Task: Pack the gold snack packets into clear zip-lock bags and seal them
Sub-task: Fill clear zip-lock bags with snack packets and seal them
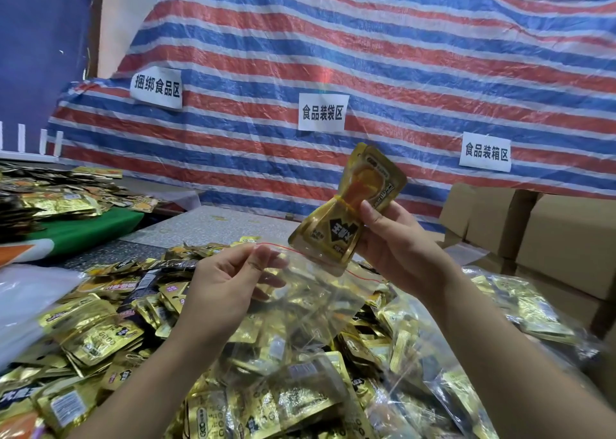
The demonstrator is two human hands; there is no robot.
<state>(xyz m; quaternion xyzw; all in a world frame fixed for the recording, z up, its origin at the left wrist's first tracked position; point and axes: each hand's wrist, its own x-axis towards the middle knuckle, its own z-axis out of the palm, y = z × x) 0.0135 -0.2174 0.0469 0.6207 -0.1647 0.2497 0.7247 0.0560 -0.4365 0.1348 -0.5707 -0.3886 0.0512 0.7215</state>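
Around heaped gold packets (100, 335), her right hand (405, 248) grips a banded bundle (346, 208) upright, tilted right, while her left hand (226, 278) pinches the zip-lock bag (316, 302).

Bright even light, soft faint shadows, glare on gold snack packets (100, 332) lower left, wide-angle bending at frame edges, slight blur in lower corners

A striped tarp (333, 55) in red, blue and white hangs behind the surface (213, 225) and covers the whole back. Three white paper signs (322, 112) with black characters are fixed on it, one left, one middle, one right. At the right edge stand brown cardboard boxes (550, 225). At the left edge lies a green cloth (83, 227).
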